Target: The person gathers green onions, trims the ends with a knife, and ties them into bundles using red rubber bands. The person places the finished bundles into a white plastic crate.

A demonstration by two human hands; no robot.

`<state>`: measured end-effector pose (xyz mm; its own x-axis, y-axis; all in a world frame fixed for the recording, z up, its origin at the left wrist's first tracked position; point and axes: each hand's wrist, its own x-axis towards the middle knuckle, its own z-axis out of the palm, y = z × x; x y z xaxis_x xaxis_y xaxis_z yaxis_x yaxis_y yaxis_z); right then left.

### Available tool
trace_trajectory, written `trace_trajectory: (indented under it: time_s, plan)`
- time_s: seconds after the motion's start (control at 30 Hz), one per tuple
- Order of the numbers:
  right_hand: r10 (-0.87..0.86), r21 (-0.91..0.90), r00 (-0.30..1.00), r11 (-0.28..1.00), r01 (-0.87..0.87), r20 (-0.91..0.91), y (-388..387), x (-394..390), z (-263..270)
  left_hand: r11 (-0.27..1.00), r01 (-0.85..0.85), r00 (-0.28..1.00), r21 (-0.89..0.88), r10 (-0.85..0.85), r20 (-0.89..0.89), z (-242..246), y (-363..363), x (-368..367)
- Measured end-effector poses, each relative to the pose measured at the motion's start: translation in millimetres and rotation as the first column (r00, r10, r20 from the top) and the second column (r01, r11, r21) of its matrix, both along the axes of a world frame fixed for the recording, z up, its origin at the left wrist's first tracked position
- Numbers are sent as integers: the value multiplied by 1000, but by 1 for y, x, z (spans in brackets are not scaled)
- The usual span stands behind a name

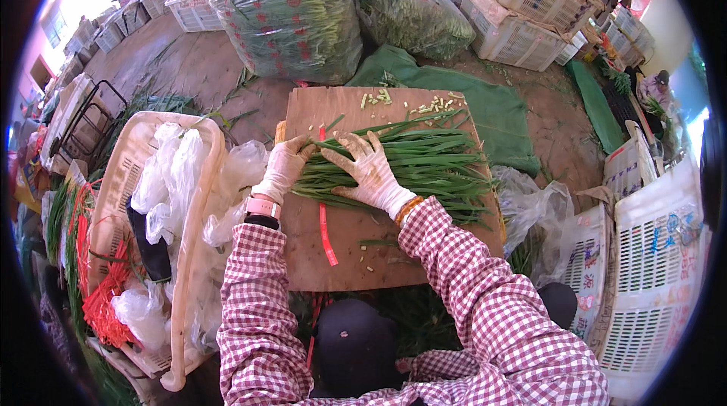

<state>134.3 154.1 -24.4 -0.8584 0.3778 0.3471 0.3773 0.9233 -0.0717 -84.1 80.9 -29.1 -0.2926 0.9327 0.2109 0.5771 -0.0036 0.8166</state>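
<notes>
A bundle of long green leafy stalks, like garlic chives, [431, 164] lies crosswise on a wooden board [363, 269]. My left hand [284, 166], in a white glove, is at the bundle's left end, its thumb and fingers closed about stalk ends there. Spread flat over the bundle's left half is my right hand [363, 170], gloved and stained, its fingers apart. A red tape strip [325, 230] runs beneath the bundle, its lower end bare on the board. Short cut stem pieces [437, 105] are scattered along the board's far edge.
At left stands a plastic basket [190, 269] with clear bags and red ties [111, 309]. Beyond the board are large bags of greens [295, 25] and a green cloth [483, 93] on the floor. White crates [642, 269] stand at right. A person [656, 90] is far off at right.
</notes>
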Motion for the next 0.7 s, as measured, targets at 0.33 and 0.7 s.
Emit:
trace_trajectory:
  time_s: [0.33,0.7]
  plan:
    - [-75,-84,981,992,91,178,-1,-3,3,880,-398,820,259,215,530,31,-26,-52]
    - [-68,-63,933,993,96,354,-10,10,32,989,-28,910,-147,86,406,209,-248,85]
